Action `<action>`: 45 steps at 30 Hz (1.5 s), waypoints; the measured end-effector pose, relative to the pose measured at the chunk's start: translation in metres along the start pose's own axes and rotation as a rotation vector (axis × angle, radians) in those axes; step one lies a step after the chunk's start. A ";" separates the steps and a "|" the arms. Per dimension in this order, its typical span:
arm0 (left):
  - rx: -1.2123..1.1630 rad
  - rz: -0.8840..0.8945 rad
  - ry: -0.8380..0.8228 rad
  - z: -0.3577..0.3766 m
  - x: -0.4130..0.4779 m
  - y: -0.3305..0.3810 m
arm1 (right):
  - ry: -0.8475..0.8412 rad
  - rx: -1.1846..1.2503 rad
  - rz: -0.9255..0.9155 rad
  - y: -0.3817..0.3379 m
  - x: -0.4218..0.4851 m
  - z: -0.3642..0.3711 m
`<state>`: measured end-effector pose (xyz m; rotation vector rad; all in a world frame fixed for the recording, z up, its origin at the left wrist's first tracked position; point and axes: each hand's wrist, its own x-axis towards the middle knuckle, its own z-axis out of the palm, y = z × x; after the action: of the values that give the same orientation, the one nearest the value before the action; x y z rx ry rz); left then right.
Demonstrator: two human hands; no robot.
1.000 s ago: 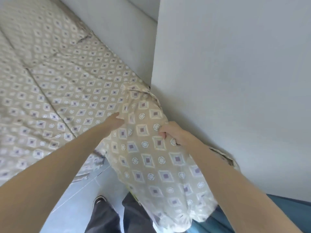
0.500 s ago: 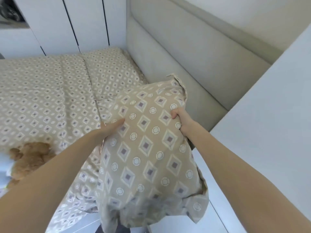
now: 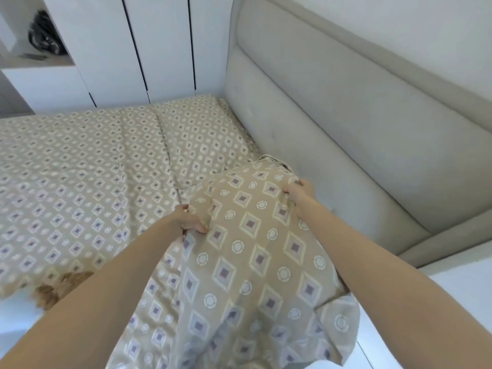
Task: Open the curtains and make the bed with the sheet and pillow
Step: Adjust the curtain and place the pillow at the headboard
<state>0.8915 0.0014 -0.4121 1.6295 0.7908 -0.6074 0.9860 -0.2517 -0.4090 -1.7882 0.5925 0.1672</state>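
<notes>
Left hand (image 3: 190,221) and right hand (image 3: 298,191) both gripping a patterned pillow (image 3: 247,251), over the bed (image 3: 80,182) corner by the headboard (image 3: 332,115)

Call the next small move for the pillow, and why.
Probably carry the pillow forward and set it flat on the sheet against the headboard. Both the left hand and right hand grip its upper part, its lower end hangs toward the person, and the sheet by the headboard lies spread.

No text I can read, no label, brand or number, the pillow (image 3: 253,249) I grip bears pattern only
</notes>
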 end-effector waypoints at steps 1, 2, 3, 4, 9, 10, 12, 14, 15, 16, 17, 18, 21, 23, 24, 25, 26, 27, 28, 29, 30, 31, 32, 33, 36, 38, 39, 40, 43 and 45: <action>-0.049 0.021 0.015 -0.001 0.007 0.006 | 0.021 0.021 -0.001 -0.003 0.010 0.004; -0.093 0.047 0.034 -0.001 0.016 0.011 | 0.043 0.043 -0.002 -0.007 0.021 0.008; -0.123 0.074 0.041 -0.003 0.027 0.014 | 0.068 0.065 -0.018 -0.007 0.032 0.010; -0.127 0.079 0.053 -0.005 0.038 0.015 | 0.097 0.063 -0.034 -0.005 0.042 0.013; -0.066 -0.057 0.083 -0.005 0.090 0.014 | 0.075 -0.195 -0.069 0.016 0.093 0.032; -0.018 -0.076 0.092 0.000 0.100 0.015 | 0.051 -0.236 -0.055 0.019 0.105 0.035; 0.065 -0.092 0.107 0.010 0.121 0.022 | -0.014 -0.333 -0.021 0.020 0.131 0.043; 0.093 -0.114 0.110 0.022 0.138 0.028 | -0.118 -0.447 0.014 0.026 0.151 0.050; 0.098 -0.121 0.115 0.029 0.148 0.030 | -0.169 -0.488 0.027 0.030 0.162 0.054; 0.094 -0.128 0.120 0.036 0.159 0.031 | -0.206 -0.522 0.040 0.035 0.171 0.058; 0.090 -0.146 0.122 0.044 0.172 0.030 | -0.236 -0.550 0.068 0.043 0.181 0.062; 0.086 -0.167 0.128 0.050 0.181 0.029 | -0.266 -0.583 0.099 0.050 0.187 0.065; 0.084 -0.223 0.159 0.065 0.210 0.015 | -0.337 -0.670 0.205 0.084 0.202 0.071; 0.063 -0.281 0.164 0.074 0.226 0.000 | -0.360 -0.653 0.304 0.109 0.206 0.070; 0.065 -0.309 0.162 0.079 0.236 -0.009 | -0.375 -0.659 0.366 0.124 0.209 0.071; 0.049 -0.339 0.168 0.083 0.243 -0.015 | -0.377 -0.669 0.410 0.136 0.212 0.072; 0.017 -0.367 0.178 0.088 0.251 -0.026 | -0.396 -0.666 0.431 0.151 0.214 0.073; -0.010 -0.381 0.197 0.090 0.254 -0.030 | -0.407 -0.649 0.441 0.158 0.214 0.074; -0.029 -0.387 0.211 0.093 0.261 -0.037 | -0.420 -0.629 0.459 0.171 0.216 0.075; -0.020 -0.381 0.226 0.097 0.274 -0.049 | -0.435 -0.614 0.472 0.186 0.219 0.075; -0.026 -0.377 0.241 0.099 0.281 -0.057 | -0.439 -0.608 0.485 0.197 0.220 0.075; -0.037 -0.383 0.235 0.102 0.286 -0.064 | -0.432 -0.583 0.498 0.205 0.219 0.075; -0.044 -0.391 0.227 0.107 0.292 -0.076 | -0.422 -0.562 0.504 0.219 0.219 0.074; -0.054 -0.398 0.227 0.108 0.293 -0.082 | -0.414 -0.550 0.511 0.226 0.218 0.073; -0.112 -0.379 0.209 0.115 0.298 -0.106 | -0.393 -0.544 0.529 0.249 0.218 0.073; -0.110 -0.362 0.227 0.114 0.302 -0.116 | -0.379 -0.512 0.459 0.252 0.218 0.073; -0.110 -0.355 0.235 0.113 0.299 -0.114 | -0.370 -0.508 0.409 0.248 0.215 0.072; -0.106 -0.349 0.242 0.112 0.292 -0.108 | -0.364 -0.514 0.361 0.241 0.211 0.069; -0.063 -0.345 0.254 0.114 0.276 -0.089 | -0.317 -0.550 0.218 0.213 0.203 0.060; -0.054 -0.329 0.230 0.118 0.257 -0.067 | -0.245 -0.614 0.137 0.185 0.198 0.045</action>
<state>1.0069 -0.0637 -0.6710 1.5480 1.2508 -0.6278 1.0773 -0.3040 -0.6622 -2.2672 0.5173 0.7154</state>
